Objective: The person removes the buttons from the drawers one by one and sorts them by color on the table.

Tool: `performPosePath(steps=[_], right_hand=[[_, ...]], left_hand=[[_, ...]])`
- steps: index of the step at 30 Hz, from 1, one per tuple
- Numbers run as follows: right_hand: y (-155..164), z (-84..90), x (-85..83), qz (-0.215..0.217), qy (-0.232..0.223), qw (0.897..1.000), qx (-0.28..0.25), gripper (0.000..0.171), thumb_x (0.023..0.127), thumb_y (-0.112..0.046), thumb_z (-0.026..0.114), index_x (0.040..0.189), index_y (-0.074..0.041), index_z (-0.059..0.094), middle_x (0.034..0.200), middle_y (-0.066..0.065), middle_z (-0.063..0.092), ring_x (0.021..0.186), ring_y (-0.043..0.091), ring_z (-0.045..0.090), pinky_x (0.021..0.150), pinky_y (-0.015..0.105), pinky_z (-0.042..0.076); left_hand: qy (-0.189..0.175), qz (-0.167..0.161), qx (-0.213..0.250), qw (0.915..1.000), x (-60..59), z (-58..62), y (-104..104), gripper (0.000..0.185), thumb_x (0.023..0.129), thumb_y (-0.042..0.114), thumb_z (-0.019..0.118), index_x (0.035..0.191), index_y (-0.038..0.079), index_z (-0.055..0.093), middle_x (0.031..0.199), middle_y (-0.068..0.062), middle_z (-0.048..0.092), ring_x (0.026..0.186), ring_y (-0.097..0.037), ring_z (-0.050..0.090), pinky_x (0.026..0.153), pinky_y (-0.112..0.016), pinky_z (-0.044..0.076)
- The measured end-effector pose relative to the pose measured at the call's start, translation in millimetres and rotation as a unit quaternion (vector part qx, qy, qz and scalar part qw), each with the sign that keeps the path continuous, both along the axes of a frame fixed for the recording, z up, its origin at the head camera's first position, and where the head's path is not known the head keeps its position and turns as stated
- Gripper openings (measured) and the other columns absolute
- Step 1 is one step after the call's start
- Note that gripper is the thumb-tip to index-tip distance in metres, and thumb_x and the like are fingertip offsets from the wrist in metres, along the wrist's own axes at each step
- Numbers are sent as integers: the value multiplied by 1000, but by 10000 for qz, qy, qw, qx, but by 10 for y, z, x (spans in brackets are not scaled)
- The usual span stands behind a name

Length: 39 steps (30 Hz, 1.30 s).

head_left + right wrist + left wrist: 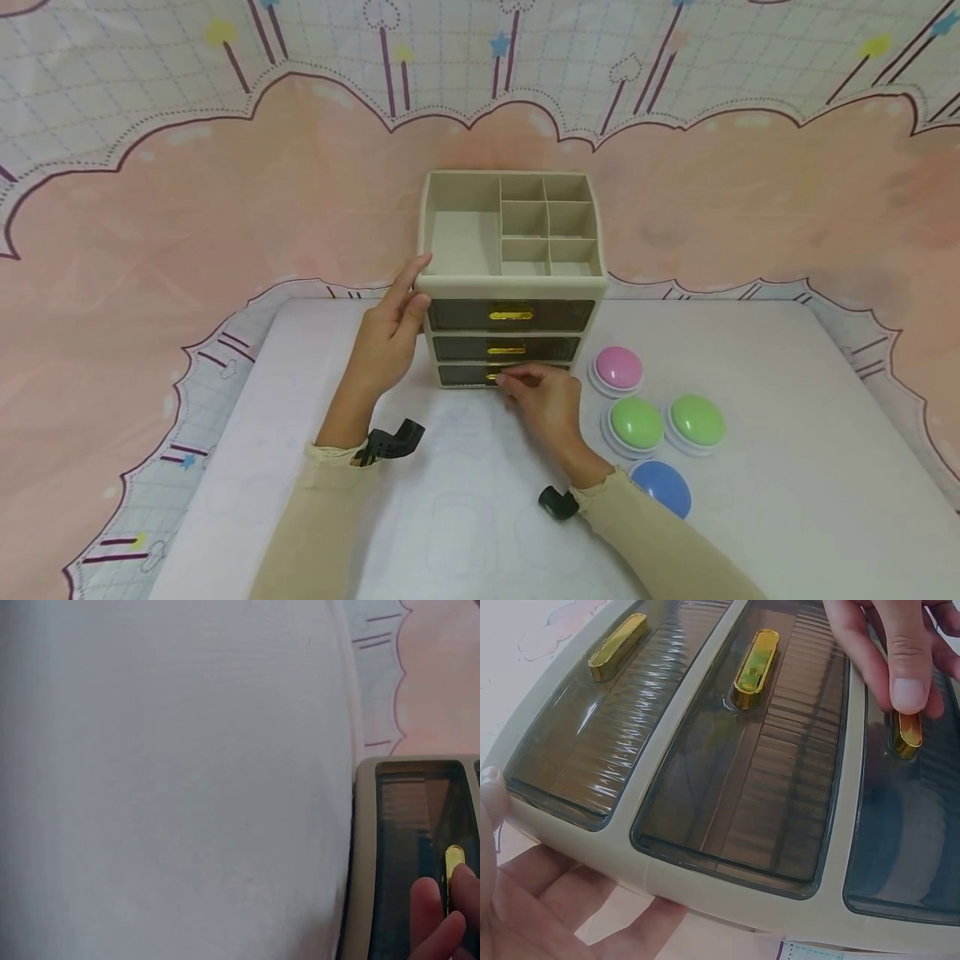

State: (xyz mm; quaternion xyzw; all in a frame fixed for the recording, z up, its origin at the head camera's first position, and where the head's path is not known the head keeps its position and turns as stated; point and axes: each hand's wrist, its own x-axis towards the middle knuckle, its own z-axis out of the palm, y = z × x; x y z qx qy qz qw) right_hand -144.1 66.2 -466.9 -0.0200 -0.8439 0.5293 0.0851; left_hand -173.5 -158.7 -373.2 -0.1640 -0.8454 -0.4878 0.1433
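Note:
A beige desk organizer [512, 280] with three smoked drawers and gold handles stands at the back of the white table. My left hand [392, 329] rests flat against its left side, thumb at the top corner; the palm [547, 904] shows in the left wrist view. My right hand [542, 393] pinches the gold handle of the bottom drawer [495, 377], fingers curled on it. The left wrist view shows a fingertip [909, 691] on that handle [907, 733]. In the right wrist view the handle [453, 864] peeks out above my fingers [439, 919]. All three drawers look closed.
To the right of the organizer lie several dome-shaped pieces: a pink dome [617, 369], two green domes [636, 423] [697, 420] and a blue dome [662, 487] beside my right sleeve. The organizer's top compartments [546, 223] hold nothing. A patterned pink backdrop [225, 208] rises behind the table.

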Motion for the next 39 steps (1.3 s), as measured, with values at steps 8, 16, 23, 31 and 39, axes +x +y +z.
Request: performPosePath(steps=[8,16,23,31,39], right_hand=[[19,16,38,-16,-131,9996,238,10,82,-23,88,88,-16,84,65,2,74,55,20,71,52,20,43],[39,29,158,178,-227,9993,239,7,81,-21,89,85,-18,83,64,2,74,54,19,70,50,22,43],[81,31,314,435,-267,9981,347,6,81,-19,88,84,-19,83,62,0,72,52,16,68,56,22,47],[135,54,511,759,-313,9958,392,6,82,-13,86,86,-16,83,57,-3,69,51,13,66,54,21,46],[220,72,672,1032,-234,9939,322,10,82,-7,85,85,-16,83,63,-1,73,50,14,67,49,21,47]], left_hand=[[14,29,-34,10000,7,-2,0,49,110,30,46,158,32,38,119,-14,65,81,-26,59,72,-38,48],[-30,41,6,10000,5,-11,-8,49,110,29,46,158,33,38,135,-14,64,89,-29,65,79,-42,54],[-159,-65,83,9998,7,-10,-11,50,110,31,45,158,38,35,154,-8,51,106,-34,69,88,-51,58],[-171,-126,95,9997,10,-10,-5,50,110,31,45,158,38,35,158,-6,46,112,-36,69,90,-52,58],[3,-54,26,10000,2,0,-2,49,110,29,46,158,33,37,153,-9,52,93,-31,69,81,-45,56]])
